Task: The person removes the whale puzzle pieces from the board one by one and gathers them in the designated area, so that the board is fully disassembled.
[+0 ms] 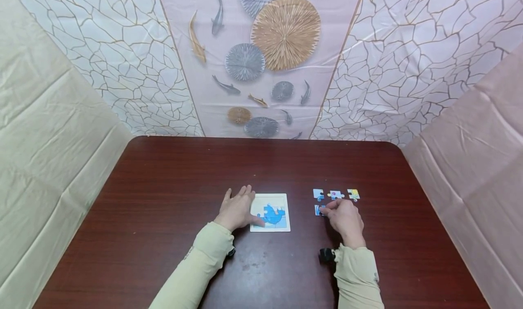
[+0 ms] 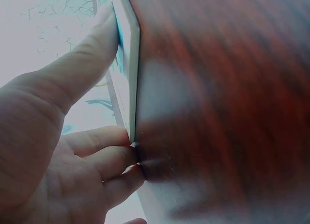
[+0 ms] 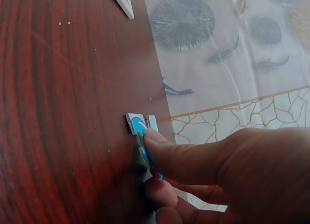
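A white-framed puzzle board (image 1: 268, 229) lies on the table, with joined pieces of a blue animal picture (image 1: 274, 216) inside it. My left hand (image 1: 237, 209) is spread at its left side. The left wrist view shows the thumb (image 2: 92, 54) laid over the board (image 2: 130, 73) and fingertips touching the table by its edge. To the right, my right hand (image 1: 345, 218) pinches a blue and white puzzle piece (image 3: 138, 122) between thumb and fingers, and the piece looks tilted. Part of it is hidden behind the thumb.
Beyond the right hand, three loose puzzle pieces lie in a row: a blue-white one (image 1: 318, 194), one with a pink swirl (image 1: 336, 194) and one with a yellow figure (image 1: 353, 194). The dark red table (image 1: 184, 177) meets patterned cloth walls.
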A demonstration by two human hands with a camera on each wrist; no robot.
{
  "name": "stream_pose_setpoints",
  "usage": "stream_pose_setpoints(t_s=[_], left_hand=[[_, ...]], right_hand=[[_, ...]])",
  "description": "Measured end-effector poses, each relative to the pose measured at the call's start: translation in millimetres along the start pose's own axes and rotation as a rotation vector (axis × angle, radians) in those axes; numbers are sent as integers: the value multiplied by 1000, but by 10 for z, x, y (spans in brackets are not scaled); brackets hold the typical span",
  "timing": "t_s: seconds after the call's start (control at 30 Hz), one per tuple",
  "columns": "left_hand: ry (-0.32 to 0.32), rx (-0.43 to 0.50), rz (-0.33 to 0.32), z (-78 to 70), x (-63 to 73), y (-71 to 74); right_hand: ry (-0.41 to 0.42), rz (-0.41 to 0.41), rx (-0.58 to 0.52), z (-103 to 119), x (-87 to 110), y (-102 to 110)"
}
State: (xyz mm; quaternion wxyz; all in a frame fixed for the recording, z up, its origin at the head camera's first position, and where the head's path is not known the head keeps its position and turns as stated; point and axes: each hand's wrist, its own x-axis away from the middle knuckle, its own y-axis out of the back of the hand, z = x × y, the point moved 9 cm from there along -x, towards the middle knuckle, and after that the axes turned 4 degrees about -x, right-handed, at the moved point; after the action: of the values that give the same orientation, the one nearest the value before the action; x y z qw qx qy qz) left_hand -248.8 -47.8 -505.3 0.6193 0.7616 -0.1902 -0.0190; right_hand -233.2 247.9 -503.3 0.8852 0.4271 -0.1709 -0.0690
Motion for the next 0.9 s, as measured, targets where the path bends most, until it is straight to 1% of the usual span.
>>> stream_pose_setpoints(t_s=[0.47, 0.7, 0.9], left_hand=[[-1, 1, -4, -7, 16, 5], [3, 8, 3, -1, 12, -14], [0, 4, -3, 2, 14, -2]], right_hand=[[1, 13, 51, 41, 6, 9], [3, 40, 52, 58, 18, 12], [7, 31, 52, 59, 17, 12]])
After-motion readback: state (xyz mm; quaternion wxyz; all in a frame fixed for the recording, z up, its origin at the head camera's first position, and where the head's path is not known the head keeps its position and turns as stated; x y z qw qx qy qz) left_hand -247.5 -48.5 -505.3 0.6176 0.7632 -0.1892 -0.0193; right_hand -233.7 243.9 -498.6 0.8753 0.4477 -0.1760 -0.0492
